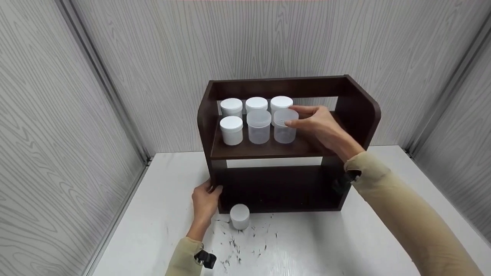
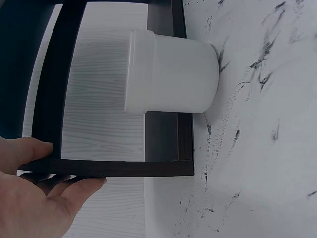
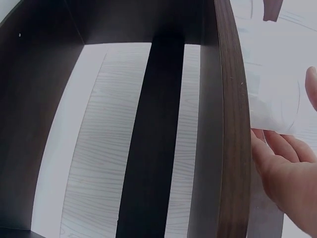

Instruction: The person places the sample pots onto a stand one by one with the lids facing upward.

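A dark brown two-tier shelf (image 1: 284, 153) stands on the white table. My left hand (image 1: 205, 200) grips its left side panel (image 2: 124, 167), thumb inside and fingers outside. On the upper board, my right hand (image 1: 320, 124) holds the front right clear jar (image 1: 284, 134) between thumb and fingers. Another clear jar (image 1: 259, 132) stands just left of it, then a white lidded jar (image 1: 231, 130). Behind them is a row of three white jars, among them a back right jar (image 1: 281, 101). In the right wrist view, the fingers of my right hand (image 3: 287, 173) are beside the clear jar.
A single white jar (image 1: 240, 217) stands upright on the table (image 1: 291, 245) just before the shelf's lower front edge. Dark scuff marks (image 2: 262, 59) spread over the tabletop around it. Wood-grain panels (image 1: 268, 42) enclose the table at the back and both sides.
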The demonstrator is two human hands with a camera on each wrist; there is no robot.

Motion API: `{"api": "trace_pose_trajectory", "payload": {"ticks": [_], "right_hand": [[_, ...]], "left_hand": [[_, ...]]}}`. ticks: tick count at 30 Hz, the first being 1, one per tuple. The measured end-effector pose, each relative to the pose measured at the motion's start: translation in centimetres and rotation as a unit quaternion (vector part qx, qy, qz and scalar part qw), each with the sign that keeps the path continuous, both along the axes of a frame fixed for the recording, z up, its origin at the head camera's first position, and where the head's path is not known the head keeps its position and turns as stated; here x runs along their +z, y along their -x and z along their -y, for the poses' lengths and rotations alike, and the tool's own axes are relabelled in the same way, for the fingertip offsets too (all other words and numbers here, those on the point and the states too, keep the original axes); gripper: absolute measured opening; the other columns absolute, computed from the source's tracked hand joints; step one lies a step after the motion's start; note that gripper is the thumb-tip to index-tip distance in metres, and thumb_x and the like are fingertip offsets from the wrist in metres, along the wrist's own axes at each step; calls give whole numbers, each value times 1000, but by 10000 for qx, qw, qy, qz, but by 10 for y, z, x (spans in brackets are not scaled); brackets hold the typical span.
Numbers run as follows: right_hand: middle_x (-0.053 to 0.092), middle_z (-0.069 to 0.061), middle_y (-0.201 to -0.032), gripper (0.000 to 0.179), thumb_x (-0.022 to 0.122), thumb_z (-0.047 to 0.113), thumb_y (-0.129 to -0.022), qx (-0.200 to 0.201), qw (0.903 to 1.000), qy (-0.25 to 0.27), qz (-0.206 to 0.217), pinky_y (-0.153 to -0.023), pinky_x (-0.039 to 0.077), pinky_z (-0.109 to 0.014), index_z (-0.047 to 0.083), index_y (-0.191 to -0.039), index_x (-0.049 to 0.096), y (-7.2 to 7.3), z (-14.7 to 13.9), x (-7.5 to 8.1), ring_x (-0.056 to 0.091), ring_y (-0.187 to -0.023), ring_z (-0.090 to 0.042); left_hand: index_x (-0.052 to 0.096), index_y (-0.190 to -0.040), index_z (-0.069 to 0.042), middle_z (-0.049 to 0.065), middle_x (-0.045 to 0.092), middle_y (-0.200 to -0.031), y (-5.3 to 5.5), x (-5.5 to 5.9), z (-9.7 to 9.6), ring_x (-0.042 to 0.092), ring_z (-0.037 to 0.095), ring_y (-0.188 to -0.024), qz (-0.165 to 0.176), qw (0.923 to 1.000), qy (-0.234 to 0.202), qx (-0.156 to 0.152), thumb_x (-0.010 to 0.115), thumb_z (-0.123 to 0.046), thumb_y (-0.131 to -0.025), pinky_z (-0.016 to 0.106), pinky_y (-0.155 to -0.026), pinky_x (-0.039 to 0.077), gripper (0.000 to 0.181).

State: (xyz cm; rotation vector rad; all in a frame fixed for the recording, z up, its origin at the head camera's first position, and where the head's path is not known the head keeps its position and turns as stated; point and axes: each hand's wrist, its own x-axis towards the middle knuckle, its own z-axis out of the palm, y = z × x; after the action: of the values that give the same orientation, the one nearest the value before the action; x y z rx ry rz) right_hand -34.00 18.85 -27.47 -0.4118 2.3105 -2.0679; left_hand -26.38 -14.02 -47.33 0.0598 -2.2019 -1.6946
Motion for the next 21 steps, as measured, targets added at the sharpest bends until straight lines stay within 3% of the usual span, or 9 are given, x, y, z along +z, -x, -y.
{"api": "trace_pose_trajectory", "payload": {"ticks": [16, 21], "right_hand": [[73, -13, -129, 65, 90, 14, -85, 72, 9999, -89, -31, -106, 50, -30, -1, -142, 63, -3, -3, -2, 62, -127, -22], [70, -14, -134, 73, 94, 18, -81, -177, 9997, -141, -93, -106, 49, -29, -1, -144, 62, -12, -5, -4, 58, -133, -22]], "left_hand": [[59, -137, 16, 34, 64, -133, 0, -1, -1, 66, 43, -120, -68, 10000, 19, -21, 65, -3, -99, 49, -98, 57, 43], [58, -138, 16, 33, 64, -133, 1, 0, 0, 66, 43, -122, -15, 10000, 38, -9, 66, -4, -99, 48, -99, 56, 44]]}}
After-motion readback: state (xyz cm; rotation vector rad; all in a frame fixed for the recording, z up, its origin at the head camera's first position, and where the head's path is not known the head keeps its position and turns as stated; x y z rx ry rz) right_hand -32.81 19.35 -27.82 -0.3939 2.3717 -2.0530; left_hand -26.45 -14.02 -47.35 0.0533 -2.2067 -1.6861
